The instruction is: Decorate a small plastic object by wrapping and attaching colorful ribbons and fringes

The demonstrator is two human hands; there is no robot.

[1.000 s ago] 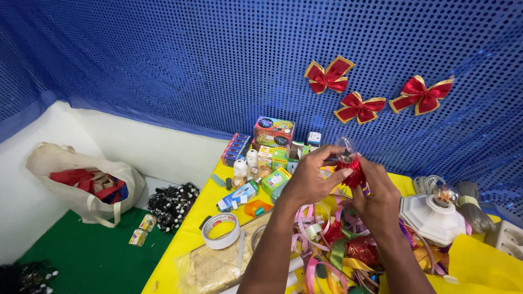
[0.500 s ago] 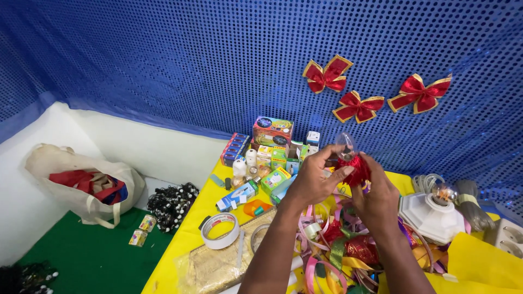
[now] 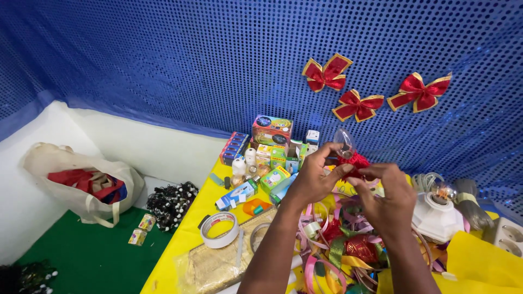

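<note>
Above the far part of the yellow counter (image 3: 180, 239), I watch both hands work a clear glass bulb (image 3: 344, 142) wrapped at its base in red ribbon (image 3: 355, 162). The left hand (image 3: 314, 175) is closed around the bulb's neck, thumb and fingers pinching it where glass meets ribbon. The right hand (image 3: 388, 197) sits just beside it, fingertips narrowed on the ribbon's loose edge.

The bulb is held in the air, not resting on anything, over a tangle of coloured ribbons (image 3: 332, 239) spread toward the counter's near right side. As I judge it, the chief risk is the smooth glass slipping out of the left pinch if the right hand tugs the ribbon hard; it would fall into the ribbon pile or onto the white lamp holder (image 3: 436, 218) near the right edge, which carries a second bulb (image 3: 444, 191). Squeezing too hard at the neck could crack the glass. A loose ribbon end could also snag the pile below and drag strands up with it.

A tape roll (image 3: 219, 229) lies toward the left edge, small boxes (image 3: 272, 147) crowd the far edge, and three red bows (image 3: 359, 106) hang on the blue backdrop.
</note>
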